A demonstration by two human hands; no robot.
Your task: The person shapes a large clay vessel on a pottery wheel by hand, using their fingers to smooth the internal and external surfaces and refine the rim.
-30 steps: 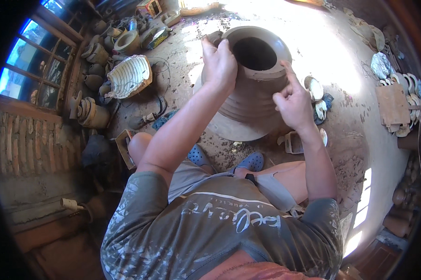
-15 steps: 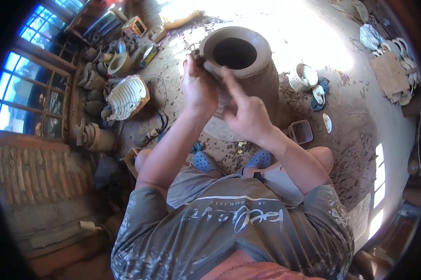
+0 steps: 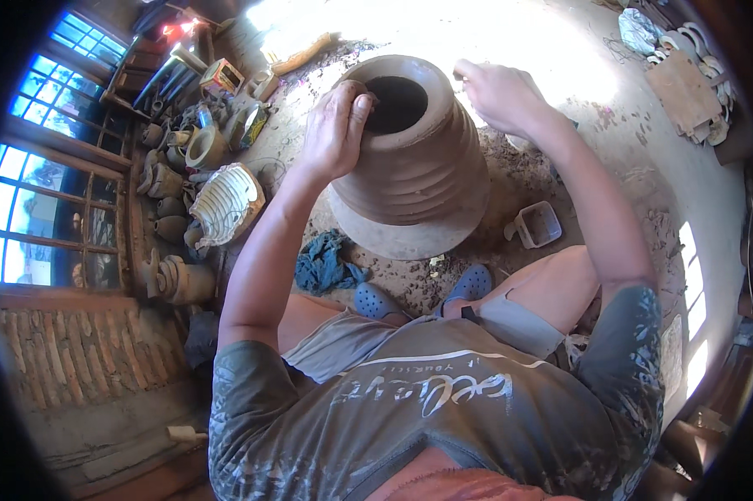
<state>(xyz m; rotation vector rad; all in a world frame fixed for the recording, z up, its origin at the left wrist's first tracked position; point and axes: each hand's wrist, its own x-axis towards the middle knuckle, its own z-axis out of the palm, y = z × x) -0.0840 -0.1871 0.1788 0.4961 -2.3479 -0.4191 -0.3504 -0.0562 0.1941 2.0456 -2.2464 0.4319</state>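
Observation:
A large unfired clay pot [image 3: 410,179] with a thick rim and ridged wall stands on a round pale board [image 3: 393,238] in front of me. My left hand [image 3: 335,129] is at the left side of the rim, thumb on the near side and fingers bent over the edge. Its palm side is hidden, so any small lump of clay inside cannot be seen. Off the pot's right side, my right hand [image 3: 506,98] is raised with its fingers curled together. Whatever those fingers pinch is too small or hidden to tell.
A blue cloth [image 3: 326,263] and a clear plastic tub [image 3: 538,225] lie near my feet. Along the left wall under windows sit several clay pots [image 3: 205,149] and a ribbed white mould [image 3: 226,204]. At the far right, a brown board [image 3: 684,92] leans among curved pieces.
My right hand has gone from beside my left hand to the pot's far right. My left hand has shifted slightly left, onto the rim. The view has shifted, showing more of the pot's wall.

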